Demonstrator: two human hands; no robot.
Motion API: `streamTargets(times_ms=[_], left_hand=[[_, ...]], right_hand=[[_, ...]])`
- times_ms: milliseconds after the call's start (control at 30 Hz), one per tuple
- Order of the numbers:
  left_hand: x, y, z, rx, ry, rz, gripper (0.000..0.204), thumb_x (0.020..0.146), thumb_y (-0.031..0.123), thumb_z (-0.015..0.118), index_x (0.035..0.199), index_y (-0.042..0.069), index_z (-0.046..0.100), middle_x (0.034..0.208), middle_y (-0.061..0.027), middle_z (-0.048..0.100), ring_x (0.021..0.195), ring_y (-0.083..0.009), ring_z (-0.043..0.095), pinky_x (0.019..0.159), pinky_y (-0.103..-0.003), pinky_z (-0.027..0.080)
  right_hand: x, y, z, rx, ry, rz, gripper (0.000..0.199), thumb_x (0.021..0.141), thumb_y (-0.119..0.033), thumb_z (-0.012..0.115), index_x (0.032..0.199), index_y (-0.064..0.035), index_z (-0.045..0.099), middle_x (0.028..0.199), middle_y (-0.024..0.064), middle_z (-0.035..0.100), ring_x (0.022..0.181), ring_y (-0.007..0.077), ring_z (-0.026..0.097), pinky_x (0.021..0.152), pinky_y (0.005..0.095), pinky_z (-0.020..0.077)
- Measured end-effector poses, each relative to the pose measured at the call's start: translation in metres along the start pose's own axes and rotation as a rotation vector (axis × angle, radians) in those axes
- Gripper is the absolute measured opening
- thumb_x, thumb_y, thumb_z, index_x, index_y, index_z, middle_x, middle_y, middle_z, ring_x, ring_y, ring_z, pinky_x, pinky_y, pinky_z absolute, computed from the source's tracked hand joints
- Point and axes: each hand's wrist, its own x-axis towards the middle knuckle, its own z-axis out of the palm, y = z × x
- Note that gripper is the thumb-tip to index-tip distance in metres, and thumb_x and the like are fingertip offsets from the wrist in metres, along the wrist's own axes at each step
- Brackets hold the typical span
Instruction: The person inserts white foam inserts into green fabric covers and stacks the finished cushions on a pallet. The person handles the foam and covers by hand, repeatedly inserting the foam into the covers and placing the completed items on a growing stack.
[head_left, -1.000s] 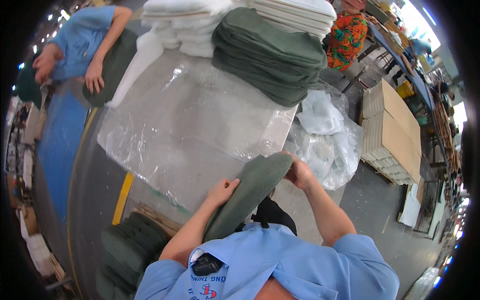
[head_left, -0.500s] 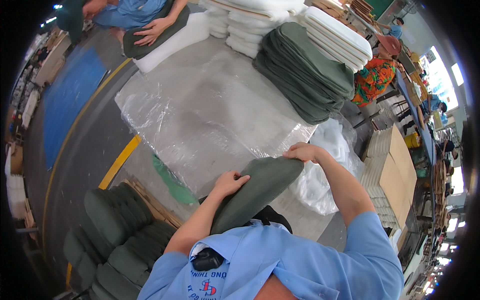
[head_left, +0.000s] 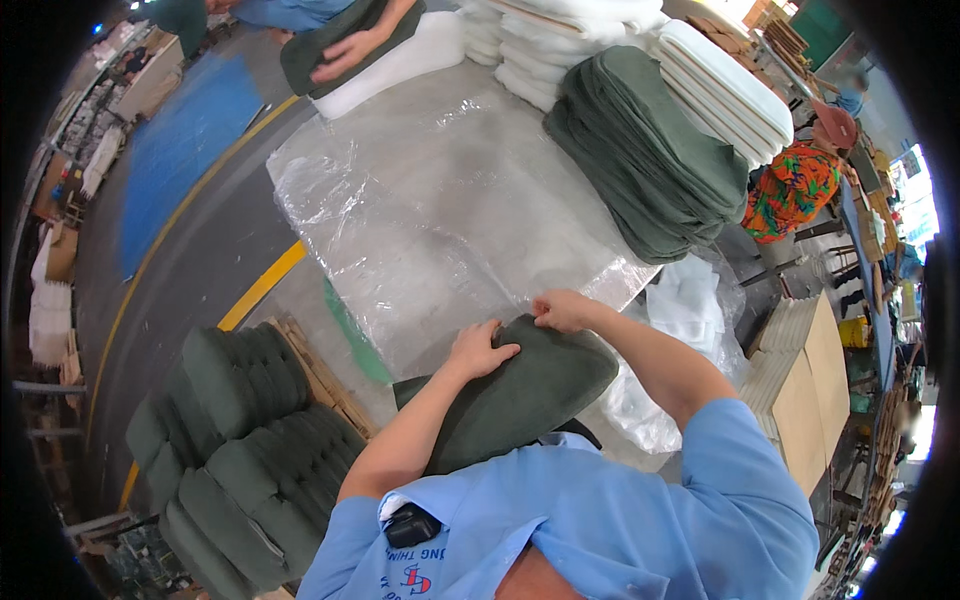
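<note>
A dark green cushion (head_left: 530,390) leans against my front at the near edge of a plastic-covered table (head_left: 440,190). My left hand (head_left: 482,352) is closed on its upper edge, thumb on the face turned toward me. Just to the right, my right hand (head_left: 560,310) pinches the same edge near its top corner. What lies between the right fingertips, beyond the fabric edge, is too small to make out. The cushion's lower part is hidden behind my left forearm and shirt.
Folded dark green covers (head_left: 645,150) are stacked at the table's far right, beside white padding (head_left: 725,90). Dark green cushions (head_left: 250,400) are piled at lower left. Another person's hand (head_left: 348,54) rests on a green piece at far left. Clear plastic bags (head_left: 650,400) lie at right.
My right hand has moved left along the cushion's edge, closer to my left hand. The cushion has turned, showing more of its broad face. The other person's hand has shifted slightly on their piece.
</note>
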Motion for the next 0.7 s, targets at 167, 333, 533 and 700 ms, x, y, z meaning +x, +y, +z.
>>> streamTargets(times_ms=[167,333,533,700], left_hand=[[-0.004,0.017,-0.012,-0.080,0.006,-0.078,0.061,0.085,0.050,0.079,0.124,0.003,0.073,0.109,-0.0203,0.075,0.105,-0.0409,0.070,0.097,-0.046,0.054],[-0.036,0.002,-0.040,0.013,-0.110,-0.196,0.052,0.091,0.047,0.074,0.115,0.001,0.077,0.114,-0.0212,0.076,0.107,-0.0373,0.072,0.093,-0.045,0.054],[-0.075,-0.058,-0.053,-0.230,-0.065,-0.443,0.050,0.101,0.047,0.061,0.113,0.002,0.077,0.112,-0.0231,0.076,0.107,-0.0414,0.072,0.093,-0.050,0.054],[-0.070,-0.050,-0.020,0.131,0.234,-0.457,0.049,0.108,0.046,0.049,0.102,0.003,0.071,0.103,-0.0291,0.072,0.102,-0.0506,0.067,0.089,-0.059,0.051]], right_hand=[[-0.020,-0.002,-0.009,0.119,0.106,-0.140,0.025,0.096,-0.025,0.074,0.109,-0.0050,0.068,0.095,0.0131,0.071,0.089,0.0281,0.069,0.078,0.0429,0.0545],[-0.016,-0.008,-0.023,0.141,-0.181,0.118,0.025,0.100,-0.027,0.070,0.114,-0.0075,0.064,0.088,0.0100,0.070,0.066,0.0247,0.068,0.053,0.0390,0.0501],[0.011,-0.020,0.009,1.189,-0.120,0.429,0.028,0.109,-0.022,0.053,0.129,-0.0025,0.056,0.105,0.0128,0.068,0.067,0.0230,0.071,0.049,0.0332,0.0574],[0.032,-0.049,0.013,1.246,0.094,0.449,0.033,0.113,-0.024,0.049,0.133,0.0025,0.054,0.109,0.0132,0.066,0.067,0.0234,0.071,0.049,0.0321,0.0582]])
